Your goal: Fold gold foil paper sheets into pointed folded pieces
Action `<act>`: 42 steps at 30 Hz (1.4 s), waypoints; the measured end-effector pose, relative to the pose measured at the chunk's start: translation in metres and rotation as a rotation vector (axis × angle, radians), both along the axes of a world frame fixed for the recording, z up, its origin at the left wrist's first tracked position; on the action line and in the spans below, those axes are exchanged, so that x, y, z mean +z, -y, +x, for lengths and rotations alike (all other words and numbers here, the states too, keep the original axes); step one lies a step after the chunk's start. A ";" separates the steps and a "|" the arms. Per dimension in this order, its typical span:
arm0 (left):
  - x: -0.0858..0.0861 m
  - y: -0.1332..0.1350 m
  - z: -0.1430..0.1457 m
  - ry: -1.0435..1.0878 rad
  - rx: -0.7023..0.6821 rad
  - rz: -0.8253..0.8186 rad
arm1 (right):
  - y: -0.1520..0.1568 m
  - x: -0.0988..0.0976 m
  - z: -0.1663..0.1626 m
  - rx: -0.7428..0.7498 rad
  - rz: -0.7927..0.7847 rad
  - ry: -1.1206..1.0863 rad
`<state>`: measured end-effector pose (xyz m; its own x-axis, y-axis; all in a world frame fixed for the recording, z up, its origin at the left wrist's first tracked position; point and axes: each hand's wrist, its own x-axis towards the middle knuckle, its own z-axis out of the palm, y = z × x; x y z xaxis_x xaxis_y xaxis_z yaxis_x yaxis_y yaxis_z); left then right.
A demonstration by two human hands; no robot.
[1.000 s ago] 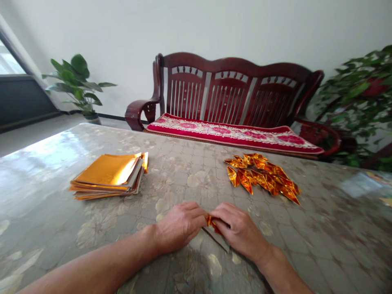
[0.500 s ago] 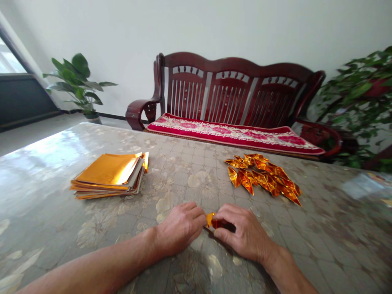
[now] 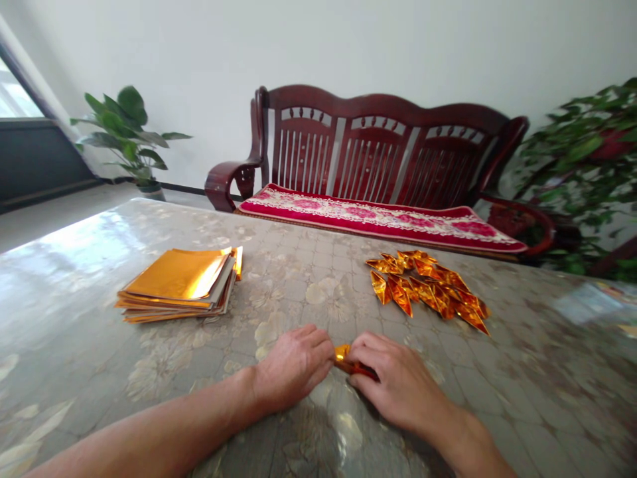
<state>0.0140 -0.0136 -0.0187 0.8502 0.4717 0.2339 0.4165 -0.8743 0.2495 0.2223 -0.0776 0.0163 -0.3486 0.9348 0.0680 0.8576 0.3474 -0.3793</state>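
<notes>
Between my two hands, low over the near middle of the table, is a small piece of folded gold foil paper (image 3: 342,352). My left hand (image 3: 297,364) has its fingers closed on the paper's left end. The right end is pinched between the thumb and fingers of my right hand (image 3: 391,375). Much of the paper is hidden behind the fingers. Farther back on the right lies a pile of folded gold foil pieces (image 3: 428,285) with pointed ends. A stack of flat gold foil sheets (image 3: 174,282) sits on the left.
The table (image 3: 293,265) has a floral, glossy cover. A clear plastic packet (image 3: 597,302) lies at its right side. Behind stands a dark red wooden bench (image 3: 375,143) with a red patterned cushion (image 3: 363,211). Leafy plants (image 3: 127,126) stand at both sides.
The fingers of my right hand have closed further round the foil paper, and the hand has rolled slightly. My left hand stays nearly in place.
</notes>
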 end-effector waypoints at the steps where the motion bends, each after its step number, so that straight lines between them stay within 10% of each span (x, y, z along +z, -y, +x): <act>1: -0.001 0.000 0.000 0.007 0.006 -0.003 | -0.001 -0.002 0.000 -0.005 -0.003 -0.017; 23: -0.001 0.000 -0.004 -0.004 0.036 0.081 | -0.001 -0.022 0.001 0.035 0.288 0.120; 42: 0.002 -0.003 0.003 0.028 0.206 -0.070 | -0.013 -0.029 0.004 -0.053 0.216 0.078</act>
